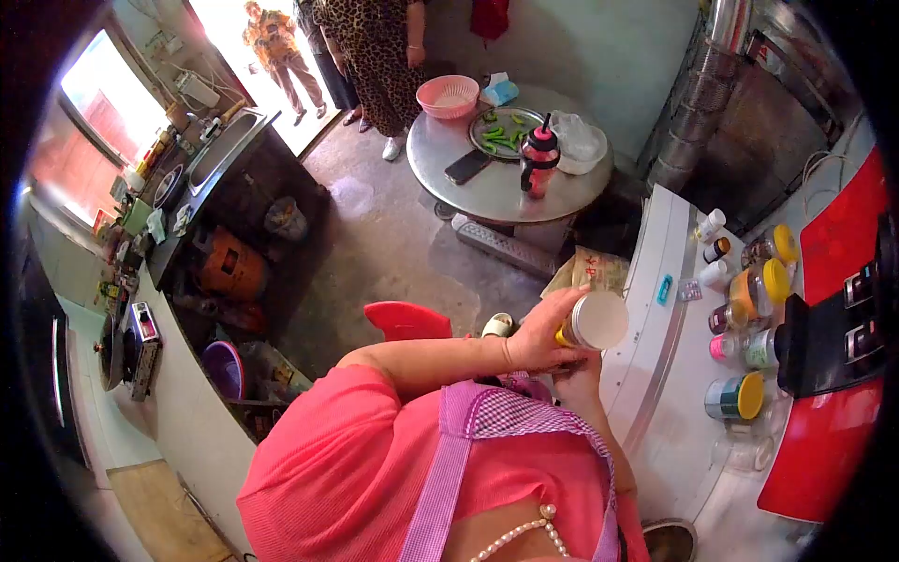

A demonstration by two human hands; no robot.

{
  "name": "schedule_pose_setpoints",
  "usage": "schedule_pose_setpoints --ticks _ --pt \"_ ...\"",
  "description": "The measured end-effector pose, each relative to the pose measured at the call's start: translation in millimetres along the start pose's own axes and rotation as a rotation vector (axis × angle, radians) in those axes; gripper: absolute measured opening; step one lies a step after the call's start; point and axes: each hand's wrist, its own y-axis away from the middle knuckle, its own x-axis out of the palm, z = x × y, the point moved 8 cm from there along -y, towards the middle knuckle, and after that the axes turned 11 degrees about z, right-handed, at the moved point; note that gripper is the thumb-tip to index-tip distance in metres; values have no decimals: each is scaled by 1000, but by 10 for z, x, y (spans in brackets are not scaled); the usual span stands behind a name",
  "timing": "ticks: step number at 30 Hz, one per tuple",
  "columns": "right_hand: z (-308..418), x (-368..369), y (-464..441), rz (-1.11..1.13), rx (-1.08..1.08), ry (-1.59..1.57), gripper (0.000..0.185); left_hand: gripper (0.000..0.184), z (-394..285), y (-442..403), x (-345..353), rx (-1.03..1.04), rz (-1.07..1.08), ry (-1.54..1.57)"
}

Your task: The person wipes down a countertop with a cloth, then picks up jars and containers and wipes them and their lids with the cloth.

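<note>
A jar with a round pale lid [599,321] and a bit of yellow on its side is held in front of my chest. My left hand [546,330] is wrapped round it from the left, just below the lid. Lower down, my right hand [579,382] is closed beneath the jar, its fingers partly hidden; what it grips cannot be made out. To the right, on the white counter [646,375], several jars stand in a group, among them one with a yellow lid [750,395] and a small white bottle [711,225].
A round metal table [435,178] bears a pink basket [448,96], green peppers [503,134], a phone [467,168] and a pink bottle [539,164]. People stand near the doorway. A red stool [407,320] is close on my left, a sink [223,150] farther left.
</note>
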Motion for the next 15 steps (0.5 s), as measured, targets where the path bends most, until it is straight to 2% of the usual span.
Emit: schedule_pose_setpoints --ticks 3,4,6,7,8,10,11,13,14,15 --pt "54 116 -3 -40 31 -141 45 94 132 -62 -10 -140 -49 285" --pt "-54 104 63 -40 133 -390 46 95 151 -62 -28 -103 -57 220" --pt "115 92 45 9 22 235 45 95 283 -16 9 -212 -121 351" --pt "68 75 42 -3 20 11 46 95 328 -3 71 -268 -138 425" --pt "20 59 34 -24 15 -212 46 95 311 -9 73 -247 -161 359" --pt "91 -80 10 -174 -4 -109 45 83 350 -29 216 -321 -117 468" --pt "386 -19 2 -240 -93 43 48 78 311 -78 272 -373 -68 494" --pt "471 -331 -28 -386 -131 -4 55 68 421 -62 478 -299 -79 596" --pt "591 -341 16 -399 -175 27 53 76 374 -96 534 -340 -10 626" --pt "603 -286 152 -411 -218 55 52 73 366 4 599 -361 12 657"
